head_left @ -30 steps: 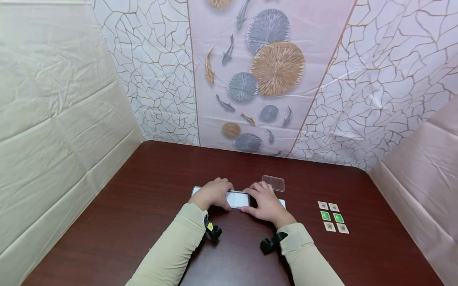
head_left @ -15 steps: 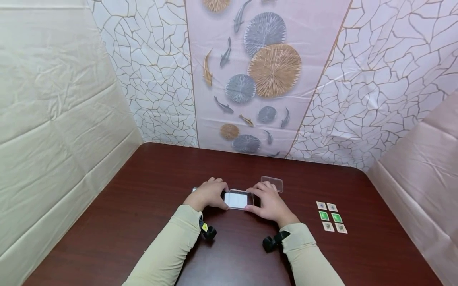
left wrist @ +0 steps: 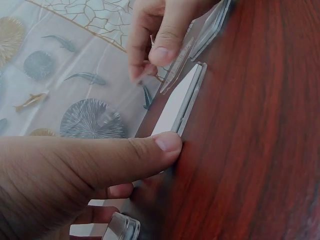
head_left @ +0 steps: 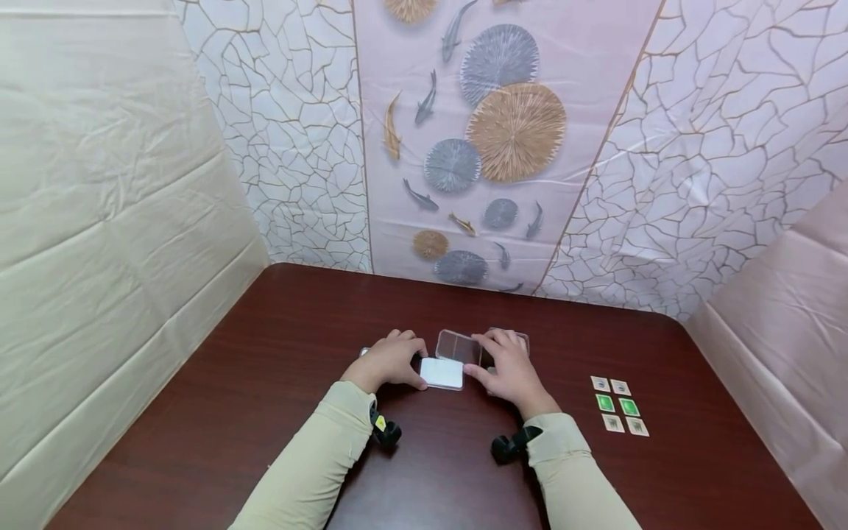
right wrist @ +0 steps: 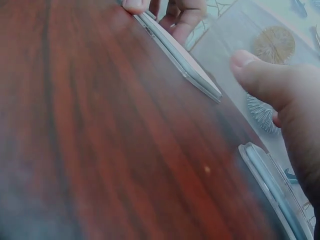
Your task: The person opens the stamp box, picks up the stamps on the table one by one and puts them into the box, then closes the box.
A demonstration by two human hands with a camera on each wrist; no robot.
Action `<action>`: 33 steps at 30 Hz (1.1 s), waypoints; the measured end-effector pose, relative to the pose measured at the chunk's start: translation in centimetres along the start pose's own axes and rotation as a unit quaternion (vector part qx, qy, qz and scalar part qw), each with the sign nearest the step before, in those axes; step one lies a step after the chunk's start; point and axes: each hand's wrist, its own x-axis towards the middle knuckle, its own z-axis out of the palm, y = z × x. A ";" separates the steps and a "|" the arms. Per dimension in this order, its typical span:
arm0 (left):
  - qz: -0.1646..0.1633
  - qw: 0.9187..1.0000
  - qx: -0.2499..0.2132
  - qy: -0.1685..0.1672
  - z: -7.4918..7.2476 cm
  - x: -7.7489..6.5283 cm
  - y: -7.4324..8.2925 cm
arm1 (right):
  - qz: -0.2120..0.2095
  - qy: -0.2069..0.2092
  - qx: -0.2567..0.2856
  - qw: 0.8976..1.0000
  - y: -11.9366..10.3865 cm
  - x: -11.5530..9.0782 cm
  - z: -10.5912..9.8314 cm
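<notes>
My left hand [head_left: 391,359] pinches the left end of a flat clear plastic case [head_left: 442,374] with a white filling; its thumb presses the near edge in the left wrist view. Behind this case is a clear rectangular lid [head_left: 457,346], off the case, its right end between the thumb and forefinger of my right hand [head_left: 510,372]. The exact contact is hard to see. A second case [left wrist: 120,227] lies by my left hand, mostly hidden in the head view. A third case [right wrist: 272,187] lies below my right hand.
Another clear lid [head_left: 521,336] lies behind my right hand, partly covered. Several small square picture tiles [head_left: 619,406] stand in two columns on the right of the dark wooden table [head_left: 298,309]. Patterned cloth walls [head_left: 311,147] rise around the table's back and sides.
The right hand has drawn the clear lid off the middle case, first rightwards, then back behind it, uncovering the white filling. The left hand keeps holding the case.
</notes>
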 end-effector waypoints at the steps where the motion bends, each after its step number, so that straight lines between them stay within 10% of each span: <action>1: 0.000 1.000 0.000 0.001 0.1 0.0 0.0 | 0.007 0.005 -0.004 1.000 0.0 0.1 0.0; 33: -0.012 1.000 0.019 -0.007 -0.1 0.1 0.1 | 0.135 -0.078 -0.037 0.987 -1.0 4.5 2.0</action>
